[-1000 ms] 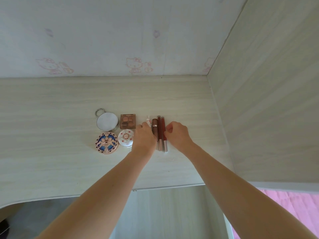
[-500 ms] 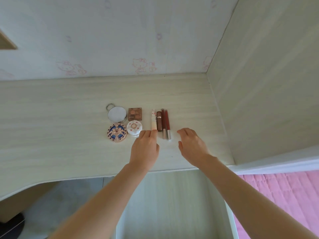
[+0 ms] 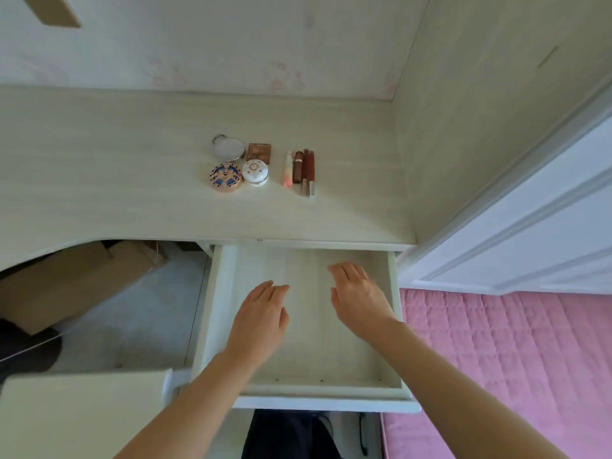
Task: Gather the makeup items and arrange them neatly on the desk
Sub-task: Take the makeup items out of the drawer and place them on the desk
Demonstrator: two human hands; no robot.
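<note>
On the pale wooden desk (image 3: 132, 167) the makeup items lie in a tidy group. A round mirror (image 3: 228, 149), a brown eyeshadow palette (image 3: 259, 152), a patterned round compact (image 3: 226, 176) and a white round pot (image 3: 255, 172) form a square. To their right lie a pink tube (image 3: 288, 169), a brown lipstick (image 3: 298, 167) and two dark red lip glosses (image 3: 308, 170) side by side. My left hand (image 3: 260, 321) and my right hand (image 3: 359, 298) hover over the pulled-out drawer (image 3: 217, 309), fingers apart, holding nothing.
The drawer holds nothing visible. A wooden side panel (image 3: 496, 111) rises at the desk's right end. A pink quilted bed (image 3: 513, 359) lies to the right. Cardboard boxes (image 3: 73, 283) sit under the desk. A white surface (image 3: 82, 415) is at bottom left.
Both hands have drawn back from the lip items on the desk toward me, down over the drawer. The view has tilted down, and the open drawer has come into sight.
</note>
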